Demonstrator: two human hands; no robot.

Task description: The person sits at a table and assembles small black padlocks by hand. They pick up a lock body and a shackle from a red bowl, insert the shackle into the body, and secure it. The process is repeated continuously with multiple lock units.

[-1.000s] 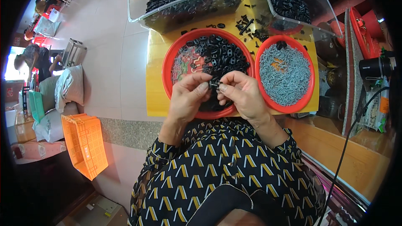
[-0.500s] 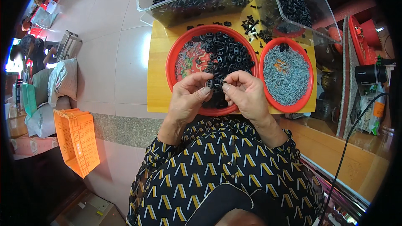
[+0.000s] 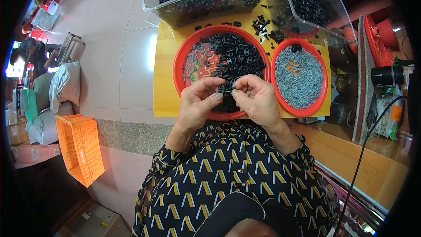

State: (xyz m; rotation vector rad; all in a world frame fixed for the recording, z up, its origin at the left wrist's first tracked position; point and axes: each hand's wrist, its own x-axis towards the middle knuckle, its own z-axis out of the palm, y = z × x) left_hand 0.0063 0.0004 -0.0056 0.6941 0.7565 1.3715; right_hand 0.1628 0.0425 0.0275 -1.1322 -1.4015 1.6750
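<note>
Basically, yellow tabletop (image 3: 166,79) centre frame, red round tray (image 3: 177,68) on it; orange crate (image 3: 85,149) lower left, tiled floor (image 3: 103,61) left. Over tray: small black part (image 3: 222,88), pinched by left hand (image 3: 197,96); right hand (image 3: 256,98) just beside, fingertips narrowed, can't tell on what. Versus second ago: crate further left in frame, hand poses nearly same.

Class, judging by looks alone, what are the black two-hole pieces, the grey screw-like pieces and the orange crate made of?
Black two-hole pieces: probably glossy plastic, from their smooth highlights, though coated metal is possible.
Grey screw-like pieces: likely metal, given their silvery sheen.
Orange crate: apparently smooth moulded plastic, with regular perforations.
</note>
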